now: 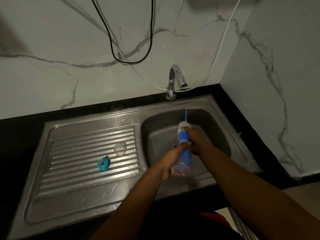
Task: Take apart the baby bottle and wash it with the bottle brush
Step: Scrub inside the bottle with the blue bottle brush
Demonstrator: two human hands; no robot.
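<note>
- Two bare forearms reach in from the bottom edge and meet over the basin of the stainless steel sink [155, 134].
- At the near side, the left hand [170, 161] clamps on the lower end of the clear plastic baby bottle [184, 162], with its fingers curled under it and showing through the clear base.
- Just beyond it, the right hand [196, 141] closes on the blue-and-white bottle brush [183, 131] right where the brush meets the bottle's far end; the two hands touch there.
- The bottle is tilted, with its base toward the person and its far end pointing toward the back of the basin, held above the basin floor.
- Blue shows through the bottle's clear wall; how far the brush reaches inside cannot be told.
- Blue bristles and then a white tuft stand out past the right hand, and a thin blue stem pokes on beyond them.
- On the ribbed steel drainboard [78, 170] to the left, well apart from the hands, lies a teal screw collar [103, 164], and near it, farther back, a clear soft teat [120, 148].
- Water drops dot the drainboard.
- A chrome tap [175, 78] stands at the back rim, on the black tabletop [20, 135].
- Behind it rises a white veined marble wall [69, 40] with a black cable [150, 32] looping down and a white hose [220, 49] curving to the tap.
</note>
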